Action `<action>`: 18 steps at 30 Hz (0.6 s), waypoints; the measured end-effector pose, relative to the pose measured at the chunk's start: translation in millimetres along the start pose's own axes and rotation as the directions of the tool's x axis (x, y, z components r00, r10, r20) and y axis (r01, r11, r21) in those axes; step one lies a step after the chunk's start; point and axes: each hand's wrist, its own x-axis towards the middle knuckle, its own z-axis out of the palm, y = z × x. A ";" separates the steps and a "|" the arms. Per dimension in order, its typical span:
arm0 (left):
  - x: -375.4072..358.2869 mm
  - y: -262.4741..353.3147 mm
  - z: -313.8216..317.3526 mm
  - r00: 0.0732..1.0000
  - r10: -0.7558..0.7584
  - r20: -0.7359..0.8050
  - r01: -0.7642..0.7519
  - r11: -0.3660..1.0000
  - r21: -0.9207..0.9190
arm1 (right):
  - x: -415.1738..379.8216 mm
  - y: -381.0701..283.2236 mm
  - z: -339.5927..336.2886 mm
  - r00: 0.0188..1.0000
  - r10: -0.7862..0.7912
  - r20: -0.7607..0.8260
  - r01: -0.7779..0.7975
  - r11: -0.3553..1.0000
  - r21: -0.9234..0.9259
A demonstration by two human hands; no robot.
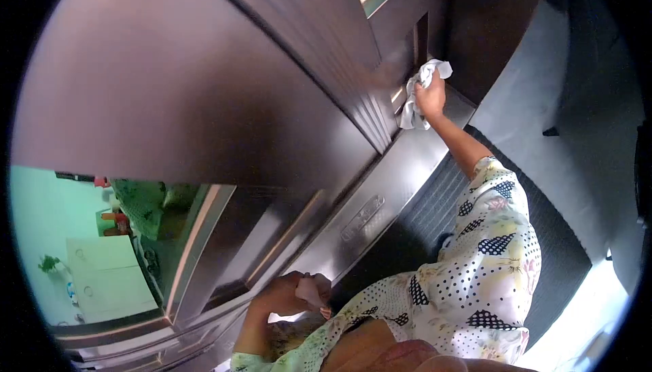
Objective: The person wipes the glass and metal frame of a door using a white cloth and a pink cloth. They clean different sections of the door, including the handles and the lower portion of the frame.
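Observation:
My right hand (430, 97) is closed around a crumpled white cloth (411, 110). It presses the cloth against the lower part of a dark brown panelled door (285, 127), close to a narrow recessed panel and the metal sill. At the lower left, my left hand (288, 294) is bent with its fingers curled round a small pale piece (311, 290), perhaps paper or cloth. That hand is near the door's bottom edge. Both arms come from sleeves of a patterned light shirt (475, 263).
A shiny metal sill (360, 219) with an oval embossed mark runs along the door's base. Beside it lies a dark ribbed mat (407, 226). A grey surface (536, 80) stands on the right. At the left, a greenish room with a white cabinet (109, 277) shows.

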 end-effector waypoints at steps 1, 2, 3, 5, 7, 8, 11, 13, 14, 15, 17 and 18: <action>1.4 -24.5 13.1 0.999 0.029 -0.027 -0.029 1.000 -0.010 | -4.5 -7.9 -4.1 0.995 0.045 0.094 -0.039 0.998 -0.058; 2.3 -47.7 26.8 0.997 0.055 -0.056 -0.056 0.998 -0.020 | -9.8 4.4 4.6 0.995 -0.033 0.096 0.039 0.997 -0.066; 0.8 -40.9 34.9 0.993 0.075 -0.086 -0.077 0.997 -0.021 | -16.7 9.2 -6.0 0.983 -0.021 0.183 0.041 0.994 -0.105; -8.9 -40.9 38.7 0.975 0.094 -0.203 -0.097 0.995 -0.006 | -27.4 6.8 -10.7 0.928 -0.006 0.373 0.057 0.991 -0.125; -11.4 -12.8 21.1 0.992 -0.003 -0.126 -0.005 0.998 -0.068 | -34.0 10.4 -1.4 0.903 0.019 0.429 0.030 0.994 -0.107; -11.0 -6.6 20.2 0.995 -0.047 -0.085 0.039 0.995 -0.093 | -35.2 10.0 -2.6 0.888 0.037 0.458 0.007 0.996 -0.095; -8.6 -20.2 34.1 0.986 -0.003 -0.168 0.000 1.000 -0.017 | -35.1 37.8 12.1 0.907 -0.008 0.422 0.014 1.000 -0.011; -1.8 -41.7 50.4 0.991 0.007 -0.136 -0.011 1.000 -0.025 | -41.9 48.8 25.5 0.929 0.028 0.369 -0.035 0.999 0.012; -0.5 -45.5 56.4 0.991 -0.018 -0.132 0.018 1.000 0.002 | -42.4 53.0 33.5 0.942 0.044 0.334 -0.058 0.998 0.031; 0.9 -49.3 62.3 0.991 -0.043 -0.128 0.047 0.998 0.029 | -43.0 56.6 43.0 0.907 0.159 0.390 -0.188 0.982 0.036; -3.3 -1.6 33.7 0.989 -0.092 -0.118 0.093 0.996 0.005 | -67.5 86.6 79.0 0.658 0.400 0.638 -0.476 0.878 -0.060; -1.7 -7.8 37.9 0.980 -0.129 -0.149 0.130 0.991 -0.001 | -100.0 93.2 99.4 0.748 0.348 0.565 -0.404 0.914 -0.027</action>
